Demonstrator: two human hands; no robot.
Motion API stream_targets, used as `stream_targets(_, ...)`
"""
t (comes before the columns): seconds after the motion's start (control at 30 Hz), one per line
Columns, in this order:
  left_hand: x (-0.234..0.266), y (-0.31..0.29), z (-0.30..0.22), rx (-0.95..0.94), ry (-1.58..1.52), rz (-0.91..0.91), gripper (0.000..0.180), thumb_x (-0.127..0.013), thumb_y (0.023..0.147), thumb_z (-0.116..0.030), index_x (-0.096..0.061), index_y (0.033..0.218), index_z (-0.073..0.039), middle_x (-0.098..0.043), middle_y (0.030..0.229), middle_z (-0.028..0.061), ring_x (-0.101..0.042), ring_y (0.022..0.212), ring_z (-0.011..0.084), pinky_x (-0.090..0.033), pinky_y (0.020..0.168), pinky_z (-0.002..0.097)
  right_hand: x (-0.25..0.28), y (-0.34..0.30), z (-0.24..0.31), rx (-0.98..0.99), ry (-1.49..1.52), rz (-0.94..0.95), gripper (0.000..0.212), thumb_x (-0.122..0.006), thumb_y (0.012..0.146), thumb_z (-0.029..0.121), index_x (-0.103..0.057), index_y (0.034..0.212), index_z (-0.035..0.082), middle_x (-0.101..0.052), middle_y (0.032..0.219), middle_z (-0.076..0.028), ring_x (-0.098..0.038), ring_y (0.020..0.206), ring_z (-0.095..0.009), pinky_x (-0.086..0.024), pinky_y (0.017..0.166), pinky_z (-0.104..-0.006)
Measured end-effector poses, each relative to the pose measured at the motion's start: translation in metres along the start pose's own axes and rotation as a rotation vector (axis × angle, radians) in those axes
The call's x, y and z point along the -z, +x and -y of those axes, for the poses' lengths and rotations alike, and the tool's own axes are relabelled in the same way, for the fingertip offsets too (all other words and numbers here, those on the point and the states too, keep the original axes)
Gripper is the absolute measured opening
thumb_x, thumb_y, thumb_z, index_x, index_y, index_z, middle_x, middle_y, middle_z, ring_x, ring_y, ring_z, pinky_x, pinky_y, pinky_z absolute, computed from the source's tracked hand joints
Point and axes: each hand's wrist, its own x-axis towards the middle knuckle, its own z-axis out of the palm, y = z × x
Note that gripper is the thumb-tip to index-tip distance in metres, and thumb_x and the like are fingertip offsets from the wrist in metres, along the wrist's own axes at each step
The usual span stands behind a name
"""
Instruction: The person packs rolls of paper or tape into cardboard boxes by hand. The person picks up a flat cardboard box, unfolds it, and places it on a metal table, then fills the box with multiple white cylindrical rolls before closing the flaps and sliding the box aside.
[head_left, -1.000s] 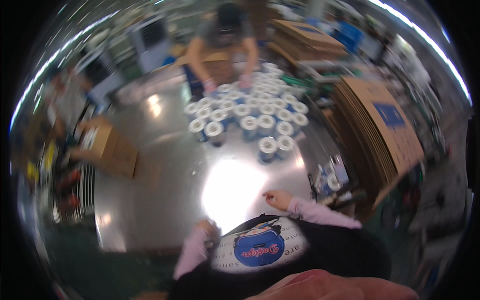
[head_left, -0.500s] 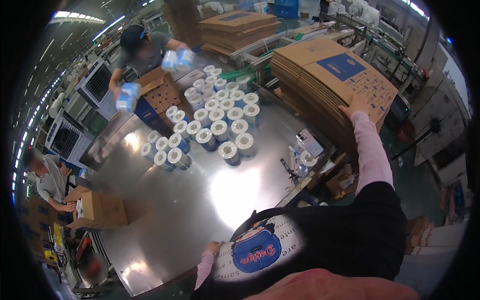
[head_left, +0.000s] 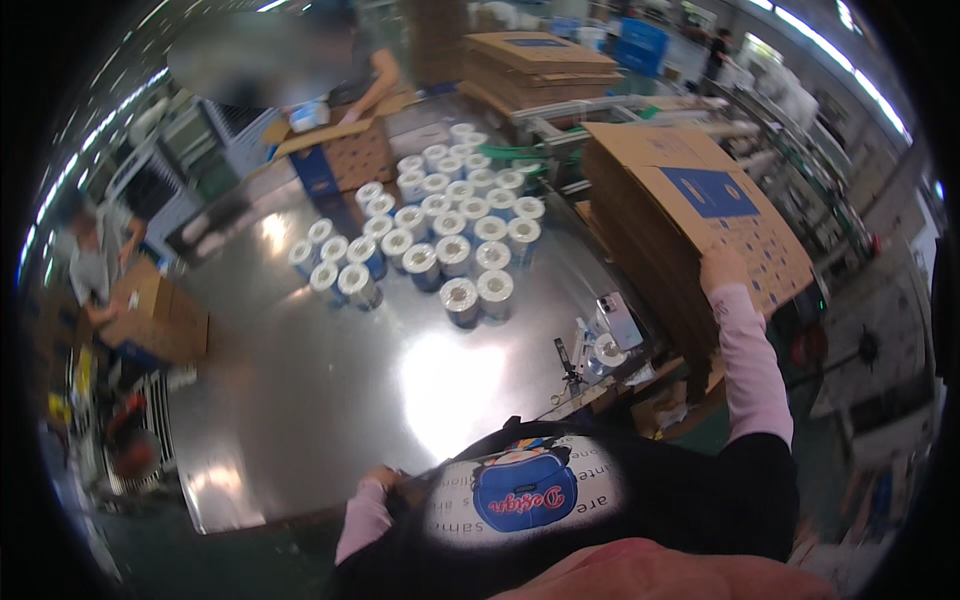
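My right hand (head_left: 722, 268) grips the near edge of the top flattened cardboard box (head_left: 752, 240), which is brown with a blue panel and lies on a tall stack at the right. My left hand (head_left: 380, 476) is low at the near edge of the metal table (head_left: 300, 430), beside my apron; its fingers are too small and partly hidden to read. Several white-topped rolls in blue-and-clear wrap (head_left: 459, 298) stand upright in a group at the middle of the table.
A phone (head_left: 619, 320), a tape roll (head_left: 608, 350) and small tools lie at the table's right edge. Across the table, a co-worker's arm (head_left: 375, 85) reaches into an open carton (head_left: 345, 160). Another person (head_left: 95, 250) handles a carton (head_left: 160, 318) at far left. More flat cartons (head_left: 535, 65) are stacked behind.
My view has shifted. My right hand stays at the cardboard's edge, and my left hand has moved left along the table edge. The far co-worker's packs have gone from the air to the open carton.
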Motion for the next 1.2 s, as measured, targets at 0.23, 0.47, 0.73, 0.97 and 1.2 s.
stream_targets(0.23,-0.006,0.007,0.005,-0.029,-0.132,-0.164,0.053,-0.062,0.08,-0.045,-0.064,0.117,-0.007,-0.06,0.124,0.0179,-0.056,0.116,0.0333,-0.043,0.099,0.0395,0.13,-0.029,0.049,0.429,0.316,-0.346,0.02,-0.067,0.076,0.009,-0.063,0.095,0.006,-0.062,0.095,-0.009,-0.061,0.084,-0.032,-0.05,0.074,-0.0387)
stream_targets(0.47,0.044,0.024,0.016,-0.346,-0.552,-0.874,0.045,-0.068,0.08,-0.031,-0.059,0.116,-0.007,-0.067,0.097,0.0128,-0.064,0.088,0.03,-0.05,0.078,0.0395,0.188,-0.018,0.131,0.816,0.684,-0.462,0.032,-0.066,0.074,0.003,-0.061,0.106,0.008,-0.065,0.103,-0.011,-0.064,0.084,-0.032,-0.052,0.07,-0.0387)
stream_targets(0.73,0.209,-0.184,-0.072,-0.615,-0.827,-1.816,0.078,-0.066,0.086,-0.029,-0.025,0.144,0.003,-0.038,0.138,0.0258,-0.04,0.127,0.0358,-0.034,0.105,0.0414,0.202,-0.007,0.237,1.076,0.627,-0.045,0.021,-0.064,0.082,0.014,-0.058,0.1,0.005,-0.064,0.077,-0.02,-0.062,0.076,-0.04,-0.049,0.066,-0.048)
stream_targets(0.97,0.235,-0.204,-0.043,-0.566,-1.226,-1.668,0.091,-0.063,0.087,-0.042,-0.013,0.145,0.008,-0.015,0.151,0.028,-0.019,0.14,0.0376,-0.019,0.114,0.0386,0.231,-0.057,0.272,1.611,0.534,0.376,0.05,-0.059,0.085,0.017,-0.041,0.131,0.008,-0.063,0.073,-0.022,-0.062,0.072,-0.043,-0.05,0.066,-0.0493)
stream_targets(1.2,0.23,-0.206,-0.07,-0.19,-0.951,-1.998,0.096,-0.066,0.084,-0.045,-0.012,0.147,0.004,-0.008,0.15,0.0327,-0.011,0.141,0.0436,-0.015,0.113,0.0466,0.189,-0.001,0.318,1.189,0.531,0.035,0.05,-0.062,0.082,0.017,-0.047,0.13,0.011,-0.065,0.098,-0.019,-0.064,0.088,-0.035,-0.05,0.074,-0.0426)
